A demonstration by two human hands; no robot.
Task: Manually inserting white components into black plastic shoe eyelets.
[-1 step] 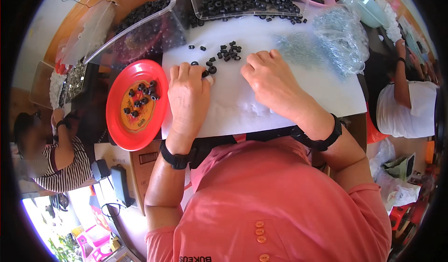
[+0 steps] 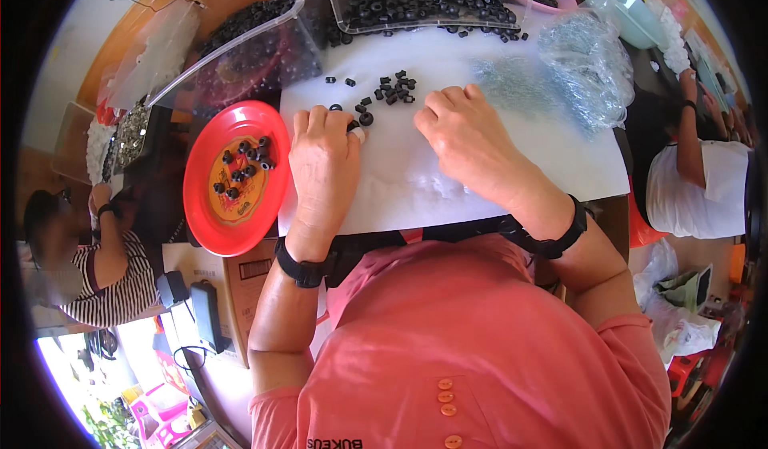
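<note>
On the white work sheet (image 2: 392,185), my left hand (image 2: 324,157) has its fingers curled down, with something white on the thumb tip. A small black piece (image 2: 353,125) shows at that thumb, and a black ring (image 2: 366,119) lies just beside it. My right hand (image 2: 472,137) rests farther right, fingers bent under and closed; whatever either hand grips is hidden. Beyond and between the hands lies a loose group of small black spool-like parts (image 2: 394,89). To the left, a red oval plate (image 2: 198,209) holds several black parts joined or lying together (image 2: 260,155).
Clear plastic bins (image 2: 350,29) of black parts stand at the far side. A heap of thin clear strands in plastic wrap (image 2: 588,69) lies right, near a pale green basin (image 2: 616,9). Other people work at left (image 2: 112,273) and right (image 2: 700,185).
</note>
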